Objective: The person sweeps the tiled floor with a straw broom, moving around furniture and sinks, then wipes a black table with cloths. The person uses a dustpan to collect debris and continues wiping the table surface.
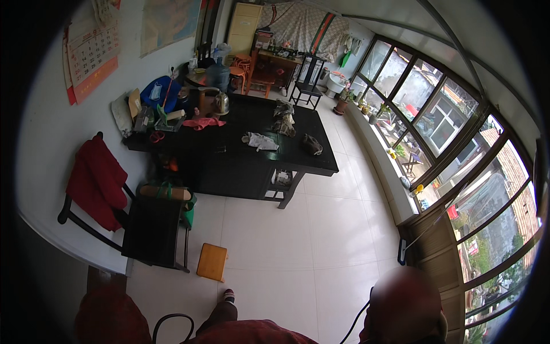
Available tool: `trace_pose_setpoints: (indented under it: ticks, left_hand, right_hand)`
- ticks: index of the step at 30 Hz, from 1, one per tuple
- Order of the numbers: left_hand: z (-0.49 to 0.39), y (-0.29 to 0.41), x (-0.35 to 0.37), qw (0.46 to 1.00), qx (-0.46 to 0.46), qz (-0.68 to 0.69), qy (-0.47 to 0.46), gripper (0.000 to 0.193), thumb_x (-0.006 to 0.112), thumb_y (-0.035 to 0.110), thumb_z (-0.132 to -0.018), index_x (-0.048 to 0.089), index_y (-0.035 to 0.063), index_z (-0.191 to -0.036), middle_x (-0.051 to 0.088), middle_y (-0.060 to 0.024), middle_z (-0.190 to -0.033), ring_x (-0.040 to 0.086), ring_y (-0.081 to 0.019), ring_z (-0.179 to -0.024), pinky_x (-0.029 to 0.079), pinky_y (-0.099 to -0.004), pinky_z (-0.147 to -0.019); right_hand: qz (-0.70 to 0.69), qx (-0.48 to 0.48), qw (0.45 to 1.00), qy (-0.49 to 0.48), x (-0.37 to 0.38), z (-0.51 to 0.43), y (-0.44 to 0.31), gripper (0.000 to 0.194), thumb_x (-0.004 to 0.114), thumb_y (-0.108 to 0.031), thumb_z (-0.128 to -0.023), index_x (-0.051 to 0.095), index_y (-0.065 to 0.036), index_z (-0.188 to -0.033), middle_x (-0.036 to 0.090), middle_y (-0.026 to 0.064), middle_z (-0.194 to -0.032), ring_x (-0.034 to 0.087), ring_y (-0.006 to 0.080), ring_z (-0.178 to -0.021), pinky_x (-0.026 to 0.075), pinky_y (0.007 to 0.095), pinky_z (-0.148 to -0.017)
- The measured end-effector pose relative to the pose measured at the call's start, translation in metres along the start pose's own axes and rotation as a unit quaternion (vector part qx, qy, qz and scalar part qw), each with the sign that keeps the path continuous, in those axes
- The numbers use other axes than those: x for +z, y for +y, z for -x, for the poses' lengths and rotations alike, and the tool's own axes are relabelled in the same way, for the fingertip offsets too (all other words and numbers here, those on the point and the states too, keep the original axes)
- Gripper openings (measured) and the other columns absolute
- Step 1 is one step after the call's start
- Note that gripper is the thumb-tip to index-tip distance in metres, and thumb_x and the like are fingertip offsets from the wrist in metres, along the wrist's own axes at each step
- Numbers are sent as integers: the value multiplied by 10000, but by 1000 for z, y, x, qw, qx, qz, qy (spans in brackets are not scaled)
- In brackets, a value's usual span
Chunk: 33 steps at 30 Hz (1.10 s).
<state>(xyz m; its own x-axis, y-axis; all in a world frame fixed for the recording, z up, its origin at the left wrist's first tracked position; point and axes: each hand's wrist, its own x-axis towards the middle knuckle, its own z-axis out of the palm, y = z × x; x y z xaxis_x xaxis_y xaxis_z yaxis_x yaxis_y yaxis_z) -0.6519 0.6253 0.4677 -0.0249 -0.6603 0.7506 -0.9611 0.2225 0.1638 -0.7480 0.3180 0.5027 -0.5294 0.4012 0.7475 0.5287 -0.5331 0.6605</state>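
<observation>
Both of my hands are out of view. A dark red sleeve (111, 316) fills the lower left corner, and a blurred reddish shape (404, 305) at the lower right is too indistinct to name. Red clothing (258, 333) and one foot in a striped sock (229, 296) show at the bottom. Before me stands a long black table (223, 172). On it lie a pair of white work gloves (263, 142), a crumpled camouflage-patterned cloth (284, 118), a dark cloth item (312, 144) and a pinkish-red cloth (204, 123).
A black chair (152, 234) with a red garment (96, 185) stands left, near a small wooden stool (212, 261). A mop (402, 251) leans by the right-hand windows (438, 116). Farther back are a water bottle (218, 75), another black chair (308, 86) and a potted plant (342, 101).
</observation>
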Motion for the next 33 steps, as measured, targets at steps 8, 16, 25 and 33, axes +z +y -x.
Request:
trace_pose_setpoints:
  ticks: [8,16,25,33]
  left_hand:
    - [51,-59,-92,997,-13,-43,57,507,439,377,-1075,506,20,-1429,578,-161,-1364,588,-240,-1216,469,-394,-1059]
    - [303,-141,-133,735,-527,-135,405,507,478,382,-1070,507,45,-1447,593,-143,-1353,608,-212,-1181,492,-365,-1016]
    - [440,-367,124,491,-789,4,369,559,682,208,-966,488,10,-1452,635,-85,-1229,624,-156,-1008,520,-293,-818]
    - [247,-713,235,756,-612,-230,4,711,761,243,-868,429,29,-1460,362,-254,-1531,396,-443,-1391,370,-498,-1124]
  right_hand:
    - [160,15,987,22,39,32,51,443,388,-272,-1062,625,89,-1159,650,216,-1097,634,343,-1011,554,415,-879]
    - [154,532,831,-54,116,284,140,310,400,-115,-1050,659,57,-1049,660,168,-1082,642,296,-1016,546,395,-827]
    - [37,769,446,-456,177,707,70,253,731,-210,-878,714,-95,-1103,669,180,-1158,639,366,-1088,517,478,-921]
    - [91,687,550,-466,250,850,222,633,745,-325,-870,508,-98,-1412,524,189,-1383,510,389,-1263,425,509,-1014]
